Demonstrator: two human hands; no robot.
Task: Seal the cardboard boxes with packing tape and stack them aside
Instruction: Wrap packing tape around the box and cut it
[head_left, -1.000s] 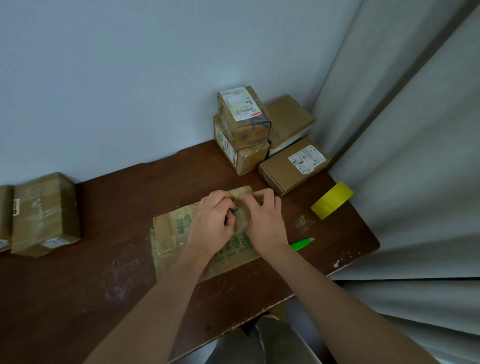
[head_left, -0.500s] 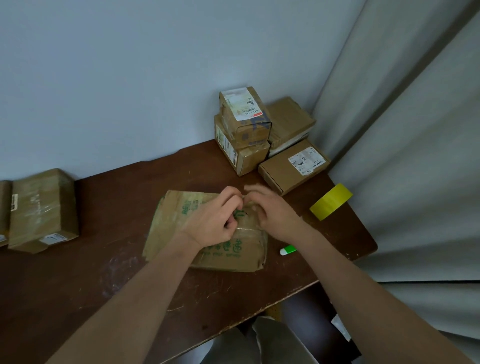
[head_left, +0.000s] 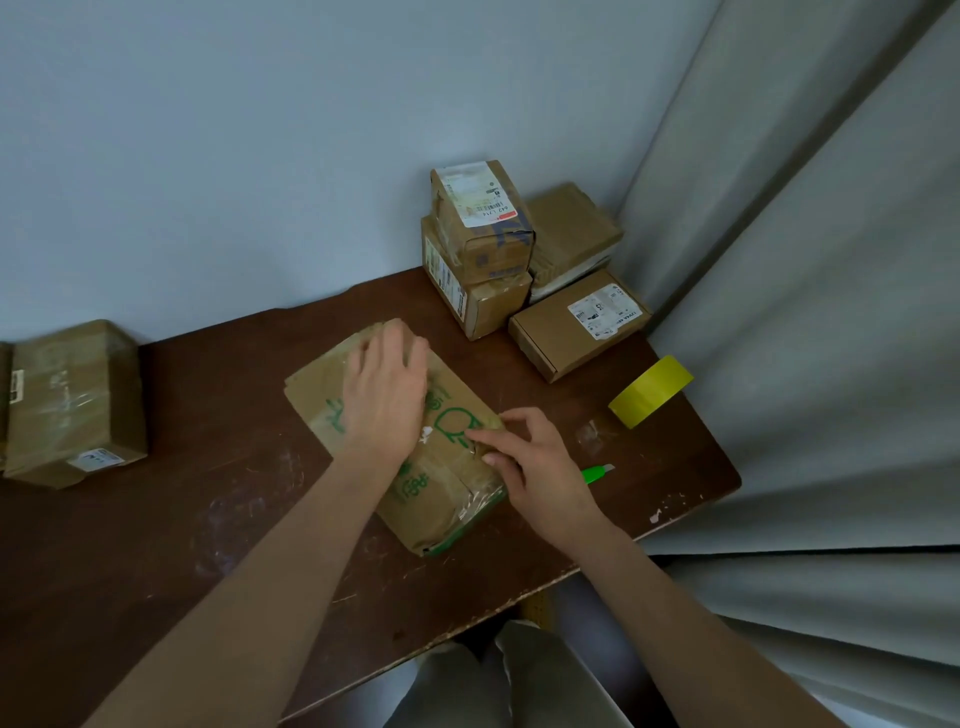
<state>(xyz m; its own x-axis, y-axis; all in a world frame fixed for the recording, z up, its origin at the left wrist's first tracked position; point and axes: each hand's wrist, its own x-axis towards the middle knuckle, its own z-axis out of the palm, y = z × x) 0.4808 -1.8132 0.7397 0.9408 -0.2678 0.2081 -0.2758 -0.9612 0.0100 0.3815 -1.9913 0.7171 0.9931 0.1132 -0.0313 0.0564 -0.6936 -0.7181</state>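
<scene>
My left hand (head_left: 387, 395) lies flat on the green-printed brown cardboard box (head_left: 441, 483) on the dark wooden table (head_left: 182, 545); my right hand (head_left: 540, 467) touches its taped edge, near a yellow tape roll (head_left: 649, 392).

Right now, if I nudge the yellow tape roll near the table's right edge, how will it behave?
The yellow tape roll looks tilted, not lying flat, so a nudge would probably roll or topple it. It sits close to the table edge beside the curtain, so it could drop off. It appears to be a rigid ring, so it should pick up easily by its rim.
</scene>
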